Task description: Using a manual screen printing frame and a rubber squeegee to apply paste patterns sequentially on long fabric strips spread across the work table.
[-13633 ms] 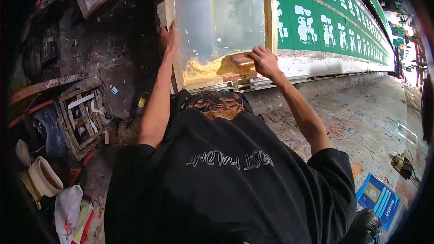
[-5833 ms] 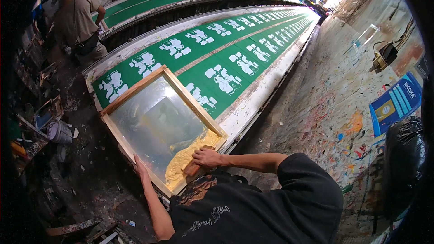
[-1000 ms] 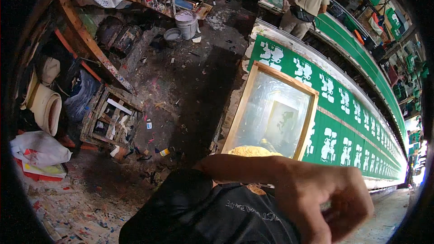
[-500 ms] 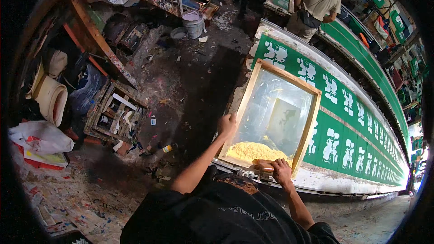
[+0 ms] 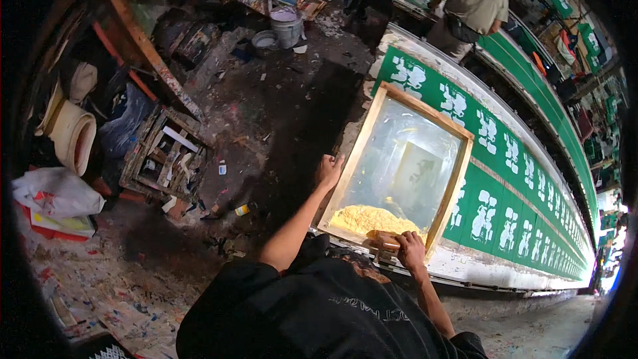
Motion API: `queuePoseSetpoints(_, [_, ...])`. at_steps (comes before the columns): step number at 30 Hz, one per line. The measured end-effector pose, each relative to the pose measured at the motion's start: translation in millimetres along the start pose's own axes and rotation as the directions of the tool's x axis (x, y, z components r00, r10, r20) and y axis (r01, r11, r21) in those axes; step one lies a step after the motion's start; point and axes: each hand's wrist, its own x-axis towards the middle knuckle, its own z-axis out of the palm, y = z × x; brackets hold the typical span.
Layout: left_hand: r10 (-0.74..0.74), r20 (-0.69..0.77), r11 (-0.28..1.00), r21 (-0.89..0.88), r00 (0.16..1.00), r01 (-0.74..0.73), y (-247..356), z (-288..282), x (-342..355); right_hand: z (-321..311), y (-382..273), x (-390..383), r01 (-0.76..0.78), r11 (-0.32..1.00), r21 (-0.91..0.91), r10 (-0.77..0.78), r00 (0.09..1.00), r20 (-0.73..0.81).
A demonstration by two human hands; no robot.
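Note:
A wood-framed printing screen [image 5: 458,183] lies over the near end of a long table with green fabric. Its mesh is pale and see-through, with a darker figure near the middle. Thick yellow paste [image 5: 372,218] is heaped along the near side, inside the frame. My left hand [image 5: 328,171] is closed at the frame's left rail. At the near right corner my right hand [image 5: 411,250] grips a wooden-handled squeegee [image 5: 385,240], which lies against the paste. The squeegee's lower edge is hidden.
Green fabric [image 5: 495,216] with rows of white prints runs off to the right. A person [image 5: 475,0] stands at the far side by another table. On the littered floor to the left are a bucket [image 5: 287,30], a wooden crate [image 5: 166,153] and a white bag [image 5: 56,193].
The view has shifted slightly. My left hand sits a little farther up the frame's left rail. My right hand keeps its hold on the squeegee, and the screen stays in place.

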Motion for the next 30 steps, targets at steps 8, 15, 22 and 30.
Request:
queuePoseSetpoints(8, [-0.045, 0.188, 0.998, -0.033, 0.981, 0.052, 17, 33, 1, 3, 6, 5, 0.006, 1.0, -0.026, -0.005, 0.999, 0.051])
queuePoseSetpoints(15, [-0.155, 0.169, 0.986, 0.079, 0.973, 0.143, 18, 38, 3, -20, 6, 10, 0.018, 1.0, -0.018, -0.018, 1.0, -0.011])
queuePoseSetpoints(22, [-0.143, 0.023, 0.986, 0.089, 0.989, 0.14, -7, 50, 9, -16, 12, 0, 0.055, 0.997, -0.048, -0.055, 0.998, 0.014])
queuePoseSetpoints(30, [-0.122, 0.052, 0.98, 0.162, 0.991, 0.112, 21, 35, -4, -10, 17, -1, 0.037, 0.995, -0.093, -0.038, 0.999, -0.012])
